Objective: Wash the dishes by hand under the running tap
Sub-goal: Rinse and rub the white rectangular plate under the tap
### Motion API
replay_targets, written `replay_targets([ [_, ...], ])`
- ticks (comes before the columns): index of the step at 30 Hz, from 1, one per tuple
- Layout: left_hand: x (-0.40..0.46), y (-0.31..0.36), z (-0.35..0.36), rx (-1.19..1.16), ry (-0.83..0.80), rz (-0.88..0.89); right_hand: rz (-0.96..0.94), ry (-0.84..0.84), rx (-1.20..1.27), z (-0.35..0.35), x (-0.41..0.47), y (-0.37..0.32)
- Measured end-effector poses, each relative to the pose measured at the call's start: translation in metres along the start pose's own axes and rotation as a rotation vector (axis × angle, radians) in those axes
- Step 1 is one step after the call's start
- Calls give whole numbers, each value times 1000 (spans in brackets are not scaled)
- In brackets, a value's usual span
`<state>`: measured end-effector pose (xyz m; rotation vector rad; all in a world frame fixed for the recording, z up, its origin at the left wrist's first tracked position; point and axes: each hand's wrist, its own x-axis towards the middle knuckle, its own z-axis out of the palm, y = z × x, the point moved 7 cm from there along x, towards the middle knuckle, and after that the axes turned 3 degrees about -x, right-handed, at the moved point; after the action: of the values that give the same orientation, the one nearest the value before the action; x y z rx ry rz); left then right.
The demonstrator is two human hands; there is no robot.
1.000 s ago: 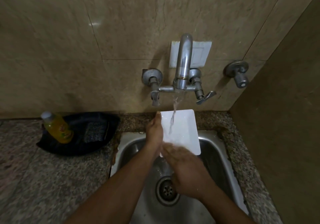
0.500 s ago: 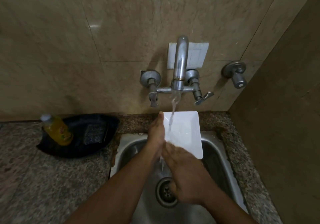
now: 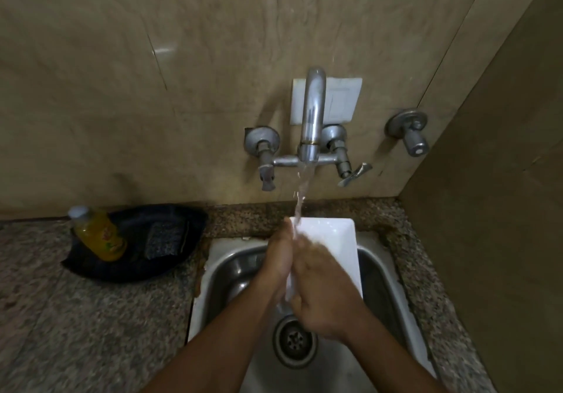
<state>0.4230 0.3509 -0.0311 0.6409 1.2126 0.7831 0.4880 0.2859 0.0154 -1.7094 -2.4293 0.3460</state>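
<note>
I count one white plate (image 3: pixel 333 240), one tap (image 3: pixel 312 118) running, one sink (image 3: pixel 225 267), one yellow bottle (image 3: pixel 99 234). My left hand (image 3: pixel 278 255) lies flat along the plate's left edge, fingers straight, pointing up to the stream. My right hand (image 3: pixel 320 286) grips its lower part, fingers curled on the face. The plate stands tilted over the sink.

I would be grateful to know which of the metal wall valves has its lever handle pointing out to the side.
The valve right of the running spout: its lever sticks out sideways. The left valve's hangs down; the far-right one has a round knob.
</note>
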Motion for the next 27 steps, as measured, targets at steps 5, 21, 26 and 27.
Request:
replay_targets([
  [5,1,7,-9,-2,40,61,13,3,-75,-6,8,14],
  [21,-2,21,-9,-15,91,106,0,82,32,-7,15,10],
  [26,-10,33,-16,138,198,216,-10,103,11,8,-6,2],
  [27,-10,37,-17,166,207,244,29,100,-27,9,-7,14],
])
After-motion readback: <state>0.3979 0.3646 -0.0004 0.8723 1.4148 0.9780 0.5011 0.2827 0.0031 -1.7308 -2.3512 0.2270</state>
